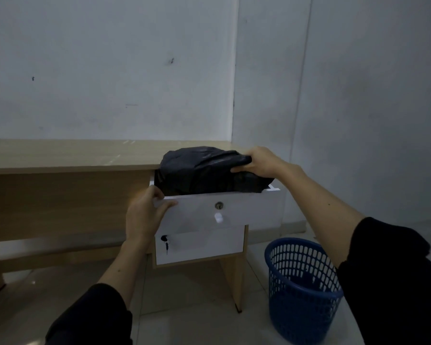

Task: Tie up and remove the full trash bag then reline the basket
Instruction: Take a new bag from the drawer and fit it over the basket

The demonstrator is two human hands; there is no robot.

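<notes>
A bundle of black trash bags [209,170] sat bulging out of the open top drawer [222,212] of a wooden desk [60,155]. The plastic was dark, matte and crumpled, folded into a soft mound that rose above the drawer's front edge and reached the level of the desk top. Its folds were blurred, so I could not tell whether it was 1 bag or several.

The right hand [259,161] lay on the right end of the bundle, fingers curled over the plastic and gripping it, thumb underneath against the lower fold. The left hand [144,215] held the drawer's left front corner: its fingers hooked over the top edge while the thumb pressed flat against the white front panel. Both sleeves were black and pushed back from the forearms.

The drawer front was white, with a small round lock [219,205] and a white knob [218,217] just below it. Under it, a 2nd white drawer [202,247] stayed closed, a key [167,245] hanging from its lock at the left.

The blue mesh basket [301,290] stood upright on the tiled floor, to the right of the desk leg and apart from it, unlined, with the floor showing through its slots.
</notes>
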